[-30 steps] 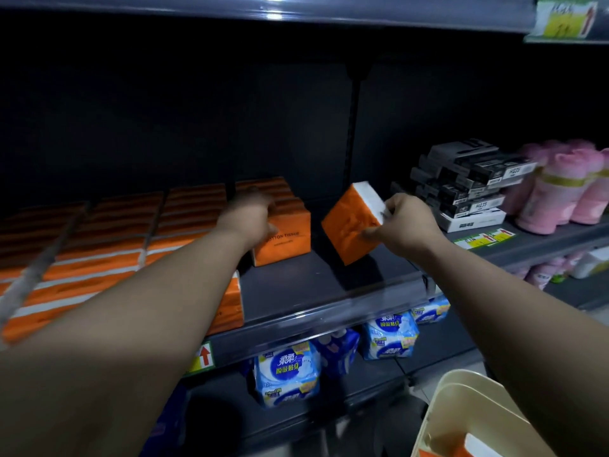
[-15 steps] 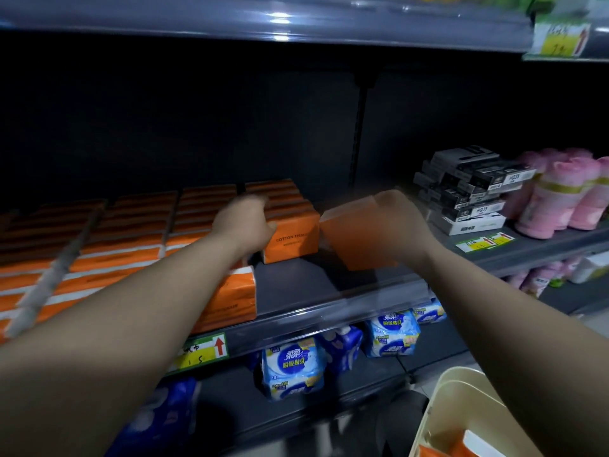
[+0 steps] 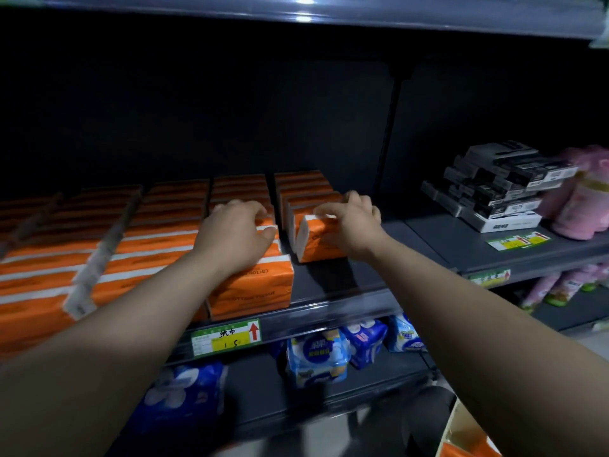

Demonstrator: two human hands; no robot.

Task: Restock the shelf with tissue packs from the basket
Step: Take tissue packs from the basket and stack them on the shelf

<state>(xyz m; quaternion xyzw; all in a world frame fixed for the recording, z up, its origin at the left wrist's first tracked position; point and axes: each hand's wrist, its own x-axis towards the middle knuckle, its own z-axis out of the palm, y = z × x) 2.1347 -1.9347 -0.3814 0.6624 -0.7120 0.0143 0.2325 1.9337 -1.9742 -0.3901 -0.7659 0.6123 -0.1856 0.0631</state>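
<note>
Shelving fills the view, dark grey, and the middle shelf (image 3: 333, 285) carries rows of orange tissue packs (image 3: 158, 232) running from 9 o'clock in to the centre. At 3 o'clock on the neighbouring bay sits a stack of black boxes (image 3: 497, 183), with pink rolls (image 3: 583, 199) just beside it at the far edge. Below, toward 6 o'clock, blue-and-white packs (image 3: 316, 357) lie on the lower shelf, and a green and yellow price tag (image 3: 227, 338) is clipped to the shelf lip above them. A pale basket (image 3: 461, 433) shows only its corner at 5 o'clock, with something orange inside; I cannot tell how much.

Both bare arms reach in from the bottom. The right hand (image 3: 354, 222) has its grip clamped on one orange tissue pack (image 3: 318, 239), standing upright at the front of the rightmost row, touching the pack behind it. The left hand (image 3: 232, 235) lies on top of the next row at 11 o'clock of centre, fingers curled over a pack's top edge, grip closed on it as far as the blur lets me judge.
</note>
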